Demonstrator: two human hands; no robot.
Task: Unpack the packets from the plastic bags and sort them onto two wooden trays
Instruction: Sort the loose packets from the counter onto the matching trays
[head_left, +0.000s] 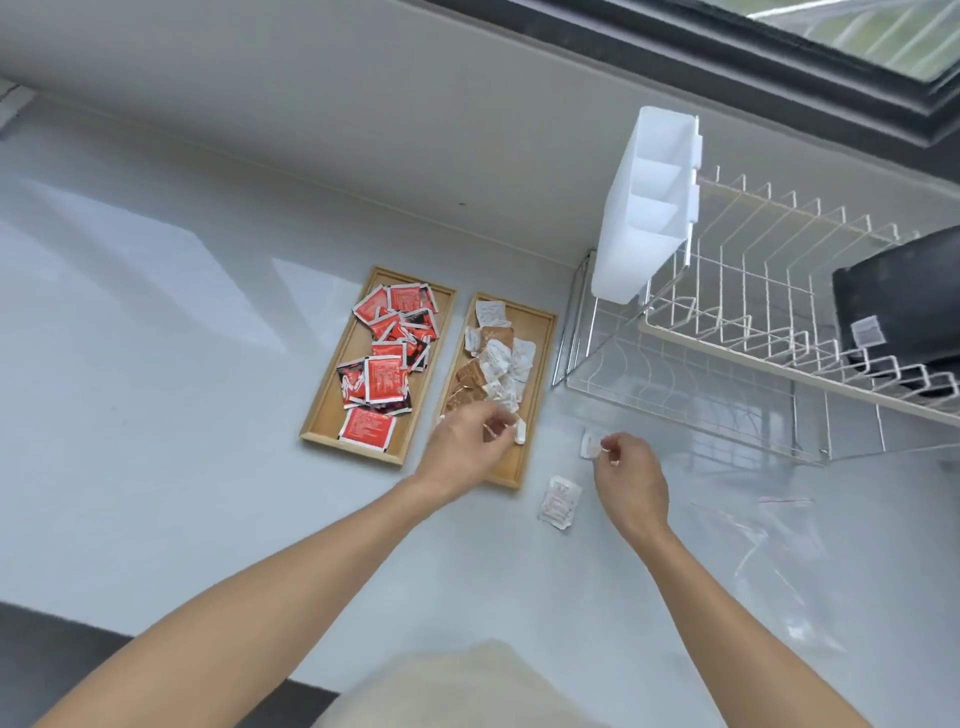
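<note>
Loose packet (559, 502): lies flat on the counter (156, 364), just left of the right wrist.
Right hand (631, 480): fingertips pinched on a small white packet (590, 445), right of the trays.
Left hand (467, 447): over the near end of the right tray (540, 358), fingers curled around a white packet (519, 431).
Left tray (332, 410): heaped red packets (387, 358).
Right tray: brown and white packets (493, 364).
Dish rack (753, 338): farther right.

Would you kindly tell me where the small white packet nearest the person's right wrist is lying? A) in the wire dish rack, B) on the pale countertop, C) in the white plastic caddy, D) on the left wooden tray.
B: the small white packet lies flat on the pale countertop, outside the right wooden tray.
</note>
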